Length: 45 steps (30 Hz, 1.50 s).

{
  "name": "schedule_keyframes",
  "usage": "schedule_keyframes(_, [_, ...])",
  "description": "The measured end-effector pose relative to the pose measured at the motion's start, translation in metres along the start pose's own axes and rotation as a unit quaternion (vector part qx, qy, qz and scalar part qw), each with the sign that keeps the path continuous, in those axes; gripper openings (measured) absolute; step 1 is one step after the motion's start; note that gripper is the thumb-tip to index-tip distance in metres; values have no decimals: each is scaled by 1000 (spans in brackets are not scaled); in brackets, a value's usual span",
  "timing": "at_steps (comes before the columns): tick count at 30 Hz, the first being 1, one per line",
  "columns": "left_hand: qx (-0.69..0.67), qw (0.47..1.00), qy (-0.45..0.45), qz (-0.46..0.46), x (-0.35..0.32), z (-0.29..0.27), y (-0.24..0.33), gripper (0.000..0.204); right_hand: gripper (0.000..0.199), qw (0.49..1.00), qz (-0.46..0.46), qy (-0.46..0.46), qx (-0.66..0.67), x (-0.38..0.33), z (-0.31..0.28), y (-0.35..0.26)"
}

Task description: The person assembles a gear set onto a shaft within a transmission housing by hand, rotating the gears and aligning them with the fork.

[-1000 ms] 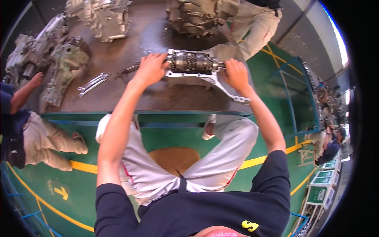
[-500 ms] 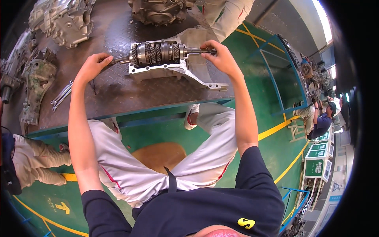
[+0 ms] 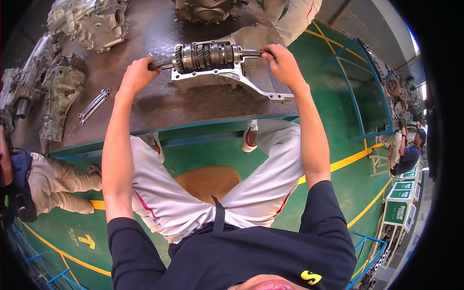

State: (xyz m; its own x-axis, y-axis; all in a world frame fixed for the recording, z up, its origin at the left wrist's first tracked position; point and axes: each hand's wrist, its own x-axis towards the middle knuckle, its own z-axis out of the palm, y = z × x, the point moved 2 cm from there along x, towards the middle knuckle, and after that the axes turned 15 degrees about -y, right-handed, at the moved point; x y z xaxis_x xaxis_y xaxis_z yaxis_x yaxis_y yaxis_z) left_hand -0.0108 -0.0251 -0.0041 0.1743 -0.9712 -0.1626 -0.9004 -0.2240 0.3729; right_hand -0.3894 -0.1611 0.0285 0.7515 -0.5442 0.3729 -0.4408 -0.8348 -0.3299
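Note:
A gear shaft assembly [image 3: 205,57] with several helical gears lies lengthwise over an open silver gearbox housing [image 3: 182,76] on the metal-topped workbench. My left hand [image 3: 139,76] is closed around the bare left end of the shaft. At the opposite end, my right hand [image 3: 281,64] grips the thinner shaft between thumb and fingers. The assembly is level or nearly so. How far its underside sits inside the housing is hidden by the near rim.
Several wrenches [image 3: 94,107] lie on the workbench [image 3: 145,108] left of my arm. Other castings [image 3: 63,92] stand at the left, with a gearbox case [image 3: 99,26] and a dark unit [image 3: 208,9] at the back. People's legs [image 3: 60,181] show at left.
My left hand has closed more fully around the shaft end. The gears now cover more of the housing's far rim, as if slightly raised. The whole view has shifted.

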Motion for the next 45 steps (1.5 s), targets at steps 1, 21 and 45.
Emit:
schedule_keyframes(1, [-5, 1000, -3, -10, 1, 0, 3, 31, 13, 999, 37, -19, -26, 1, 2, 6])
schedule_keyframes(21, [107, 981, 113, -117, 11, 27, 5, 26, 24, 998, 30, -27, 42, -7, 2, -11])
schedule_keyframes(45, [161, 958, 234, -31, -35, 71, 24, 78, 39, 997, -12, 11, -76, -8, 1, -23])
